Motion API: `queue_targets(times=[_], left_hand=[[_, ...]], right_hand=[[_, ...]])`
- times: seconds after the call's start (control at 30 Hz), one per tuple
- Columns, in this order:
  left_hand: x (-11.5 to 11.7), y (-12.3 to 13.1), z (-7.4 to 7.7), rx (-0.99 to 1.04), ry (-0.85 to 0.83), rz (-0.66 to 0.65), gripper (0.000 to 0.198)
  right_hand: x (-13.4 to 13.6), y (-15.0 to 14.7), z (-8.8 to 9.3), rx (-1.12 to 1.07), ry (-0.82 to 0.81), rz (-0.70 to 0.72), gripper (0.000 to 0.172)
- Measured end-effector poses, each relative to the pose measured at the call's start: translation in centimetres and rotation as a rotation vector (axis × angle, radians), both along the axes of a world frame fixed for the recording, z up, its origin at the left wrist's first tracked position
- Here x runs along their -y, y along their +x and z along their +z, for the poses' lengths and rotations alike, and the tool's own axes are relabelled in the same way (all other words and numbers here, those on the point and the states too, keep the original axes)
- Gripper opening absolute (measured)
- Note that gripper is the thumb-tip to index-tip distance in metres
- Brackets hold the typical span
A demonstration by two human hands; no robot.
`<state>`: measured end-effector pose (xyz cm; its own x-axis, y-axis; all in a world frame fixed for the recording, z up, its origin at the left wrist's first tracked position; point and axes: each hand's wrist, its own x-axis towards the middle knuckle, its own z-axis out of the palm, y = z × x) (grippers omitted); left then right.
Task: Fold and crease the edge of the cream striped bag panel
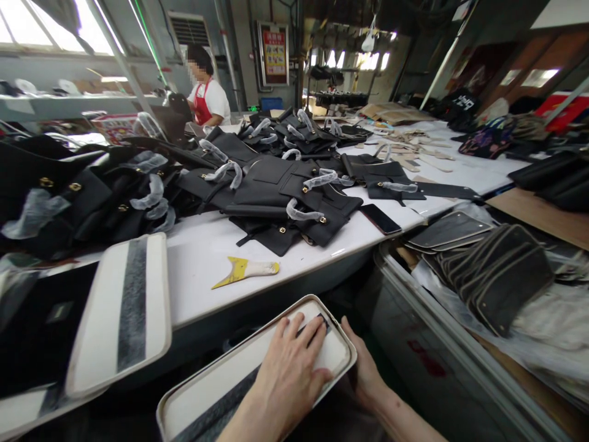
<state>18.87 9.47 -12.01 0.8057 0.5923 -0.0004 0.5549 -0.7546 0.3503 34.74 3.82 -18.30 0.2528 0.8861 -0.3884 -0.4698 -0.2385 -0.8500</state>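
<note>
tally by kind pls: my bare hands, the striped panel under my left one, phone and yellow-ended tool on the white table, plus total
Left hand and right hand: 2
Striped white panel: 1
Smartphone: 1
Yellow-ended tool: 1
Total: 5

Rimmed panel [243, 362] matt, smooth — bags [264, 181] leathery, prob. synth. — clasps [323, 220] shiny metal

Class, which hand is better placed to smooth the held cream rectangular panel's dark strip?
Likely the left hand: its fingers partly cover the strip; the right hand is at the panel edge.
</note>
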Motion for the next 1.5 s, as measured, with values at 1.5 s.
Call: queue_targets(times=[1.5], left_hand=[[-1.4, -0.9, -0.8, 0.089, -0.137, -0.063, 0.063]], right_hand=[[1.0, 0.0, 4.2, 1.487, 0.113, 0.287, 0.046]])
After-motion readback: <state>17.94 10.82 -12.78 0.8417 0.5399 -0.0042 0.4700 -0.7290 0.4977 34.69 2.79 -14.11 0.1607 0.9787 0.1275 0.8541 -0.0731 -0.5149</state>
